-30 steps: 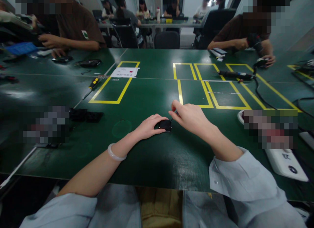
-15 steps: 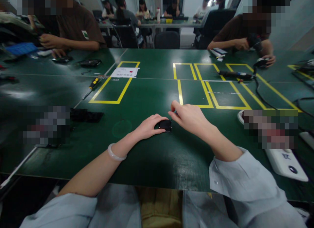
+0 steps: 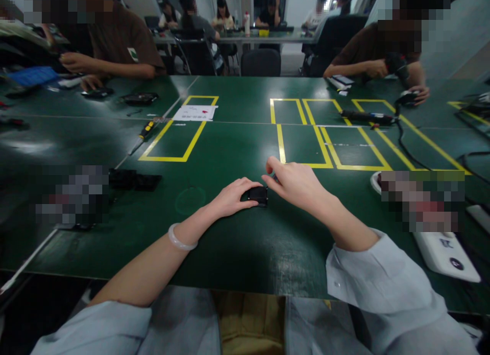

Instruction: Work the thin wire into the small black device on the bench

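Observation:
A small black rectangular part [image 3: 258, 195] lies on the green table, right in front of me. My left hand [image 3: 235, 196] grips it from the left, thumb along the near edge and fingertips at the far edge. Just beyond its right corner, my right hand [image 3: 293, 180] hovers with curled fingers. Its thumb and forefinger are bent toward each other, and whatever may be between them is hidden or too small to make out.
A yellow-and-black screwdriver [image 3: 146, 130] and black parts [image 3: 135, 179] lie to the left. A white paper [image 3: 195, 112] lies across a yellow taped outline. To the right are a white phone-like device [image 3: 446, 255] and a black cylindrical tool [image 3: 367, 116]. Two co-workers sit opposite.

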